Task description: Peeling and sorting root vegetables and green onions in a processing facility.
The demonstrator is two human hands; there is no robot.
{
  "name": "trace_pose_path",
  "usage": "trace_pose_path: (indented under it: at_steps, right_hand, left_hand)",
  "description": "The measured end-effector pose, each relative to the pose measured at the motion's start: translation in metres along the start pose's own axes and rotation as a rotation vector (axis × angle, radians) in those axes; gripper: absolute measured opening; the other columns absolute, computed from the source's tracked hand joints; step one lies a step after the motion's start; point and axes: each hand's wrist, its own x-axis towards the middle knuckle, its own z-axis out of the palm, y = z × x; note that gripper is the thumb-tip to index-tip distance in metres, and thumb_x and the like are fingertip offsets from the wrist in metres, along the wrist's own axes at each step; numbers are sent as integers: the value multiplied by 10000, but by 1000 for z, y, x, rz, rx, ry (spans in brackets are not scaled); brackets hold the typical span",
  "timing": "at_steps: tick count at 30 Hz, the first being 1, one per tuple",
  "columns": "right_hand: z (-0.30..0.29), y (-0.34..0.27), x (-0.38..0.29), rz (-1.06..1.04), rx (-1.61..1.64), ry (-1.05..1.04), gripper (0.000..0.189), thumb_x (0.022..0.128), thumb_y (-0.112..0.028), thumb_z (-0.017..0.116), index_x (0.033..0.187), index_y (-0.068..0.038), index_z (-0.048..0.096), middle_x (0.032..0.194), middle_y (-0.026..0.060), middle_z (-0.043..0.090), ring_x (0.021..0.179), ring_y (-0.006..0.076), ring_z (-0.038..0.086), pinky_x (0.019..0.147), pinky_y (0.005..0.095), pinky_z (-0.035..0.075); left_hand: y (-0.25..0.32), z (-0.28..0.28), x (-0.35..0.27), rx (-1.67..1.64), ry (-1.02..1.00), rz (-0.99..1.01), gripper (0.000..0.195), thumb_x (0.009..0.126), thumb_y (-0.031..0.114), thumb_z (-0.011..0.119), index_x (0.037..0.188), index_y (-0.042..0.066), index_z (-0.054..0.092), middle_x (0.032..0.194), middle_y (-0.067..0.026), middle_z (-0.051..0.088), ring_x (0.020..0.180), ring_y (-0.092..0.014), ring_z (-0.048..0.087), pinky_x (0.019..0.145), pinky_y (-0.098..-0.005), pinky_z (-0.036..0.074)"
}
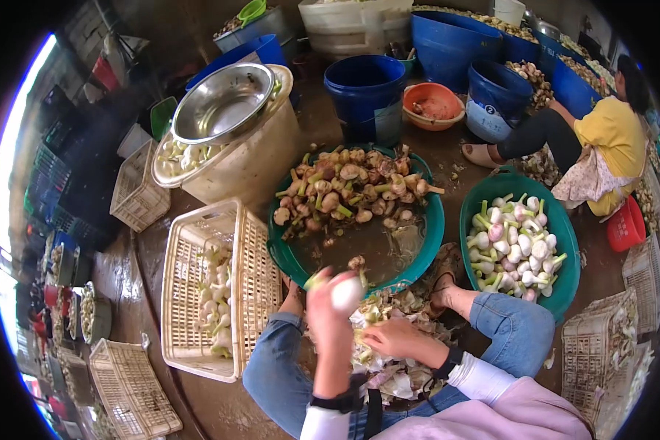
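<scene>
My left hand (330, 313), somewhat blurred, is raised over the near rim of a round green tub, gripping a white garlic bulb (347, 294). Lower and to the right, my right hand (399, 340) has its fingers curled above a heap of garlic skins (399, 379) between my legs; whether it holds anything is unclear. Unpeeled, soil-stained garlic bulbs (352, 184) fill the far part of the green tub (439, 220). Clean white bulbs with green stems (514, 247) lie in an oval green tub (571, 286) at my right.
A white plastic basket (256, 308) with garlic stands at my left. Behind it, a steel bowl (223, 104) rests on a cream tub (253, 159). Beyond the middle tub are a blue bucket (363, 104) and an orange basin (437, 104). A person in yellow (610, 137) sits at the right.
</scene>
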Motion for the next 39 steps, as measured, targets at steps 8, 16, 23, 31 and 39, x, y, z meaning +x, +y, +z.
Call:
trace_pose_path:
  at_steps: [8,16,23,31,39]
  right_hand:
    - [-49,71,124,-289,-268,454,233,727,-115,532,937,-51,609,1057,122,563,871,315,539,724,393,460]
    - [-6,190,167,-347,-631,57,168,717,-157,547,830,-138,670,1179,31,533,1110,289,468,898,394,407]
    - [-46,134,185,4,23,-62,213,656,14,507,839,-56,587,853,106,604,829,301,560,782,383,430]
    - [-19,178,159,359,-433,-478,444,708,-176,629,1146,-141,563,1409,212,195,1164,360,431,927,383,406]
    - [18,275,192,285,-740,-528,362,682,-307,634,897,-16,645,855,132,636,829,294,606,752,383,480]
  left_hand:
    - [-23,18,21,691,-576,173,408,868,162,535,1248,57,426,1199,-113,481,1119,-190,453,921,-315,373]
    - [-64,-36,39,382,-432,-142,325,892,102,453,1211,41,430,1012,-59,536,928,-125,515,825,-275,417]
    - [-61,-72,51,429,-47,-43,309,882,84,463,1188,44,450,992,-55,517,913,-114,500,800,-252,418]
    - [-39,-41,43,325,-272,-63,295,900,131,451,1183,51,442,996,-47,509,887,-103,491,782,-247,418]
    - [-48,-46,48,332,-222,-136,291,910,143,450,1187,57,441,990,-61,523,890,-109,504,793,-249,415]
